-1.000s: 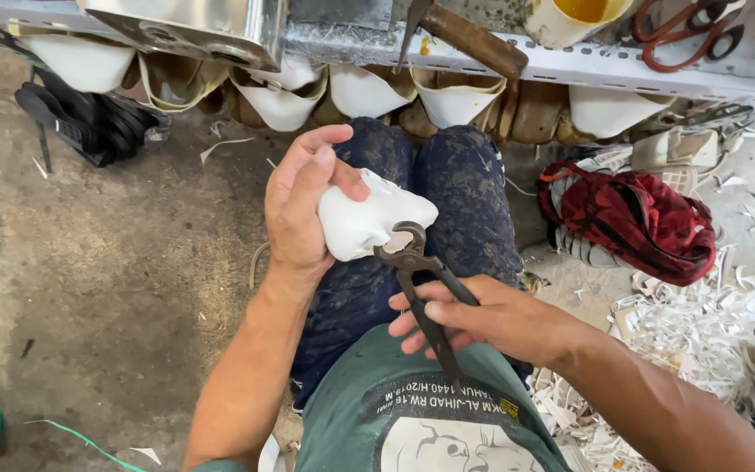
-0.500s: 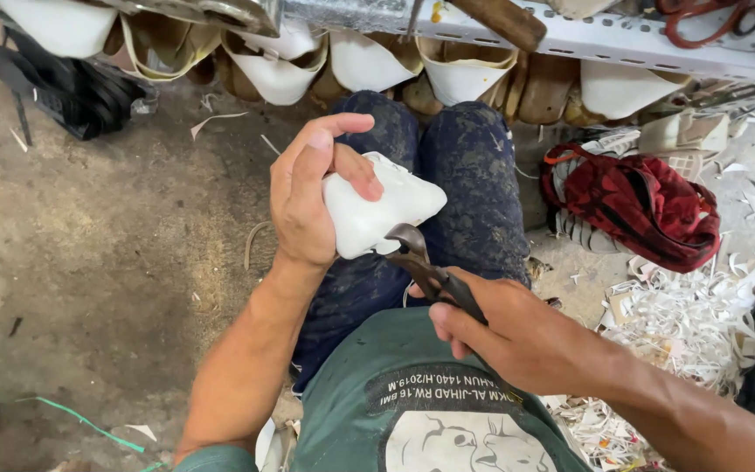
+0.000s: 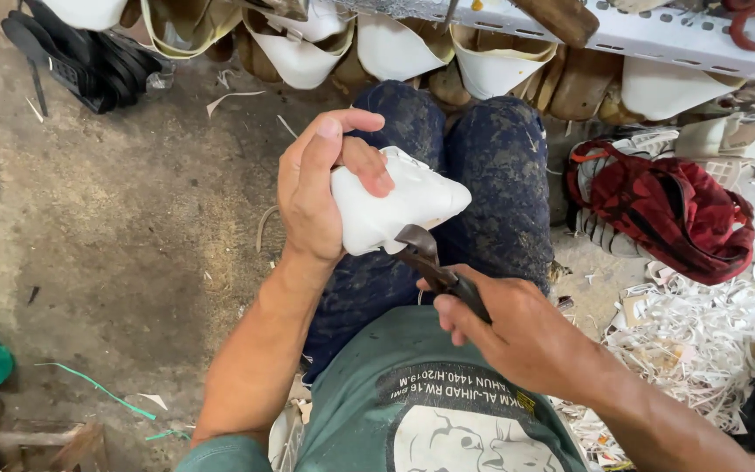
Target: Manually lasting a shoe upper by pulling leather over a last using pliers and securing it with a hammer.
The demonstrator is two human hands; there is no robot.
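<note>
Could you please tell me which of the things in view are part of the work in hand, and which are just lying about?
In hand:
left hand holding the white shoe upper
right hand gripping the dark pincers

Lying about:
red cloth bag
white scraps
black soles
green strip

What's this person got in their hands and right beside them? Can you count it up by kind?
White shoe piece, in the left hand: 1
Dark pincers, in the right hand: 1
Red patterned bag on the floor: 1
Total: 3
</note>
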